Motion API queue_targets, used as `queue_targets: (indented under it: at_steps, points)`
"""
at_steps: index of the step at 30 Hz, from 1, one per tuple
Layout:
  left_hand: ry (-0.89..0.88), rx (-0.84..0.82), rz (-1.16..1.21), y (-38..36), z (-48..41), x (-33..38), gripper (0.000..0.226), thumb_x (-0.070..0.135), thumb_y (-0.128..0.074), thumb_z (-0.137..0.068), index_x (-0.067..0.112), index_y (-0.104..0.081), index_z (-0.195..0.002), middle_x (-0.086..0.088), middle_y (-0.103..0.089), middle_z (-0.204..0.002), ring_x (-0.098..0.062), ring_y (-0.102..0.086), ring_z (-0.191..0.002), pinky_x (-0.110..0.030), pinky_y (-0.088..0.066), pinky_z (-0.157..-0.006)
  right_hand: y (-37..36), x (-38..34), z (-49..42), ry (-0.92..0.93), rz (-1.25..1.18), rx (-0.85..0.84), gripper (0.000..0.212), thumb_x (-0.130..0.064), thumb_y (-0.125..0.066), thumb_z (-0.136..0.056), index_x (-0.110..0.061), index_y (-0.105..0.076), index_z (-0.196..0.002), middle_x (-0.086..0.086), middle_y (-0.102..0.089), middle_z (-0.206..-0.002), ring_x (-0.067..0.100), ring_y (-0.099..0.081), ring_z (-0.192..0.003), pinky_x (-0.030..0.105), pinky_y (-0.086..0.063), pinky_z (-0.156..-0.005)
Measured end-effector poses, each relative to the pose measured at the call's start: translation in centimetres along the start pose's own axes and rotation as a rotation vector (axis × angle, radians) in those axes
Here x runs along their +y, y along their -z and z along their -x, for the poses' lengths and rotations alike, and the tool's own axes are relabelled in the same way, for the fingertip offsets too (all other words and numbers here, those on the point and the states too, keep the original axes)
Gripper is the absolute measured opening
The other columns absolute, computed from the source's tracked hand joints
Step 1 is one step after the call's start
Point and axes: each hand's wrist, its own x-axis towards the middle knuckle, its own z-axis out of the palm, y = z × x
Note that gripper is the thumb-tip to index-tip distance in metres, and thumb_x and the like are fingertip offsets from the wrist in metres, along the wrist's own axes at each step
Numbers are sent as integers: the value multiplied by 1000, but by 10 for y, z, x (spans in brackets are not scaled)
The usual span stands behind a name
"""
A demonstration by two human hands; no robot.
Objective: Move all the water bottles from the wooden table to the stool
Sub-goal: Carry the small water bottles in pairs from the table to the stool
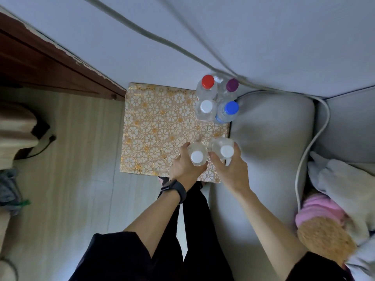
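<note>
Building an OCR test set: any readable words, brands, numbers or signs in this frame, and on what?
None readable.
Blue-capped clear plastic bottle: bluish label band, too blurred to read.
Red-capped, purple-capped and three white-capped clear plastic bottles: no text visible.
Black wristwatch: face turned away.

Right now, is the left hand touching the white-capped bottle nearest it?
Touching. The head view shows the left hand wrapped around the white-capped bottle, fingers against its side, over the patterned surface.
</note>
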Motion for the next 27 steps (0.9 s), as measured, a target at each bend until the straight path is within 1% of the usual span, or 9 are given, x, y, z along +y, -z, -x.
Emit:
queue_targets:
  at_steps: [3, 6, 7, 10, 14, 19, 22, 24, 27]
  points:
    - [-17, 29, 69, -1, 0, 1, 81, 40, -80, -74, 26, -39, -141, -11, -71, -106, -35, -67, -96, -41, -56, -81, -4, 4, 1, 3, -56, 10, 62, -52, -67, -88, -28, -42, -140, -12, -62, -122, 14, -60, -114, 28, -46, -93]
    - [-60, 32, 104, 3, -5, 7, 78, 41, -80, -75, 29, -39, -141, -7, -71, -108, -31, -67, -98, -39, -55, -82, -5, 10, -4, -5, -115, 25, 65, -62, -65, -83, -30, -45, -136, -13, -66, -119, 12, -63, -109, 39, -51, -97]
    - [-79, 31, 113, 4, -9, 10, 78, 41, -80, -75, 30, -38, -140, -6, -70, -109, -30, -67, -98, -41, -55, -83, -5, 11, -6, -3, -128, 32, 66, -64, -65, -82, -31, -45, -136, -13, -66, -119, 10, -63, -109, 39, -51, -97]
    - [-137, 25, 151, 5, -27, 27, 78, 39, -82, -75, 27, -39, -139, -5, -70, -111, -29, -67, -98, -40, -56, -82, -1, 6, -14, 6, -148, 50, 70, -66, -65, -80, -32, -45, -138, -15, -65, -121, 8, -62, -112, 32, -50, -97]
    - [-142, -10, 170, 1, -44, 42, 80, 42, -82, -73, 27, -38, -139, -1, -66, -113, -21, -62, -98, -31, -49, -79, 4, -6, -28, 1, -148, 57, 67, -58, -67, -86, -30, -42, -141, -13, -64, -121, 8, -61, -112, 27, -48, -94]
    - [-216, -6, 179, -7, -40, 35, 86, 36, -83, -74, 25, -33, -143, -3, -60, -128, -22, -59, -109, -30, -47, -82, 14, -13, -37, 3, -111, 20, 64, -58, -65, -85, -31, -42, -139, -14, -64, -116, 14, -63, -104, 31, -52, -89]
    - [-247, 17, 138, -7, -48, 34, 78, 35, -81, -78, 20, -37, -140, -7, -63, -121, -28, -62, -104, -34, -50, -77, 21, -11, -40, 18, -99, -29, 65, -52, -66, -88, -28, -42, -143, -12, -62, -119, 9, -58, -107, 16, -42, -84]
    - [-276, 31, 75, -7, -52, 33, 76, 37, -81, -78, 16, -39, -137, -8, -65, -117, -30, -64, -100, -38, -51, -74, 24, -8, -40, 30, -112, -46, 66, -49, -67, -88, -26, -42, -145, -12, -62, -119, 6, -57, -107, 10, -40, -82]
    - [-297, 52, 37, -7, -55, 31, 75, 37, -80, -78, 14, -38, -136, -8, -65, -116, -30, -64, -98, -35, -46, -68, 22, -5, -38, 47, -127, -57, 66, -52, -68, -87, -28, -43, -144, -14, -64, -118, 6, -60, -111, 20, -47, -92]
